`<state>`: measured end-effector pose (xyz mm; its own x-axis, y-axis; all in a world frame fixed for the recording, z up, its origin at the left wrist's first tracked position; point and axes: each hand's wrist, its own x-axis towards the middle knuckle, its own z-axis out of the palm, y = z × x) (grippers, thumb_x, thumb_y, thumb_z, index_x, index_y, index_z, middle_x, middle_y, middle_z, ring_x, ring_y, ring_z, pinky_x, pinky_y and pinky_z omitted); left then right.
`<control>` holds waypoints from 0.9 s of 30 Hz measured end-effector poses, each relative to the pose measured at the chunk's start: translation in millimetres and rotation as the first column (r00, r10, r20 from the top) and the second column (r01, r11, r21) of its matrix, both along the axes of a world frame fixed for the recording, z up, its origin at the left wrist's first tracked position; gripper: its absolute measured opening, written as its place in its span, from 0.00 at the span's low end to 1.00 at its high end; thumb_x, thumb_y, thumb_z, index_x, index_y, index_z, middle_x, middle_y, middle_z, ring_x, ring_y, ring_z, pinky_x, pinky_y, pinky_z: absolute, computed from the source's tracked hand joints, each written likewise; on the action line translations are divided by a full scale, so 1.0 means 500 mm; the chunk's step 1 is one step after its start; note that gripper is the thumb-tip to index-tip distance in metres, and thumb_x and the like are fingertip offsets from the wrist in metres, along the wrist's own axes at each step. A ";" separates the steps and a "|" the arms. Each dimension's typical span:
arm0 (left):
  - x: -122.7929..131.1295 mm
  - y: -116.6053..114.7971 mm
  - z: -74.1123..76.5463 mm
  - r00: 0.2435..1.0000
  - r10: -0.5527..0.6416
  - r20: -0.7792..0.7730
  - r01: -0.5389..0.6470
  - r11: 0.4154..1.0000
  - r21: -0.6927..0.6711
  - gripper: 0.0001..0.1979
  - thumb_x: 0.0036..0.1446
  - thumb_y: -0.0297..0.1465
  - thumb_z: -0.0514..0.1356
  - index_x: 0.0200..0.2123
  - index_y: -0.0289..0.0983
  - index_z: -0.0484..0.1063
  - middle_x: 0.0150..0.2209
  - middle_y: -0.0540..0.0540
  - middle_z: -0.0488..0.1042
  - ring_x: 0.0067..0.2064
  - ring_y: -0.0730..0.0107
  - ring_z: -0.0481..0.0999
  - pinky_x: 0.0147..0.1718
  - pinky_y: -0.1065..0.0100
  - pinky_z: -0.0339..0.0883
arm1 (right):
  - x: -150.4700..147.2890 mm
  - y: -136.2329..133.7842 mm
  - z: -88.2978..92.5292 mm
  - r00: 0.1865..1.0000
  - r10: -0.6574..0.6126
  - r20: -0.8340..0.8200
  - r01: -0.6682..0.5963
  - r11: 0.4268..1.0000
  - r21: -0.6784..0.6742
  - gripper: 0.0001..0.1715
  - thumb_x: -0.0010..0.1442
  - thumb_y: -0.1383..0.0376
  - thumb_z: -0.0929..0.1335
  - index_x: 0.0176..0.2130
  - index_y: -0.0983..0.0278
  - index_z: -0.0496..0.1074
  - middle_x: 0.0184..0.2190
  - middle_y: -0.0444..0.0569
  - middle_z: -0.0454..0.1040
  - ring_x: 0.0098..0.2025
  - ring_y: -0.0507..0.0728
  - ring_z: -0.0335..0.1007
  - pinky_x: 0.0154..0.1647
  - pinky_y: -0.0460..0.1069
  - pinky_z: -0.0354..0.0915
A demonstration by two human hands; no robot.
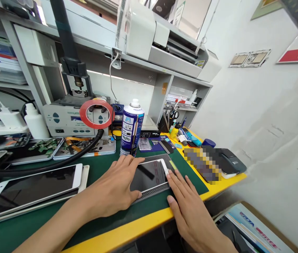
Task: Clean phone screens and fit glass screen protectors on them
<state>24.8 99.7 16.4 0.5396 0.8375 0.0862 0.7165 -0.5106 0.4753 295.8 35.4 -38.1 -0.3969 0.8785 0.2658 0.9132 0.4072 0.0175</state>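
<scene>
A white-framed phone (151, 174) lies screen up on a grey perforated pad (152, 192) on the green mat. My left hand (114, 186) lies flat on the phone's left part, fingers stretched out, thumb on the glass. My right hand (188, 203) rests open beside the phone's right edge, fingertips touching the white frame. A blue spray can (131, 128) stands just behind the phone.
A larger white-framed tablet (30, 191) lies on the left. A red tape roll (96, 113) and a black hose sit before a grey station (67, 119). Trays of parts are at the back left. A black case (229, 161) lies right, near the yellow table edge (127, 233).
</scene>
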 end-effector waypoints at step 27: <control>-0.013 0.001 -0.030 0.997 0.021 -0.069 -0.017 0.998 0.056 0.41 0.62 0.41 0.58 0.71 0.58 0.38 0.72 0.52 0.51 0.69 0.54 0.60 0.61 0.59 0.67 | 0.015 0.009 -0.036 0.983 0.091 -0.160 -0.068 0.987 0.143 0.40 0.68 0.68 0.60 0.73 0.68 0.41 0.72 0.54 0.50 0.73 0.63 0.44 0.71 0.64 0.48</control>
<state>18.3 100.4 1.3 0.5298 0.8427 0.0959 0.7567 -0.5207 0.3953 303.5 39.7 -56.1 -0.4046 0.7967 0.4489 0.8728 0.4830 -0.0705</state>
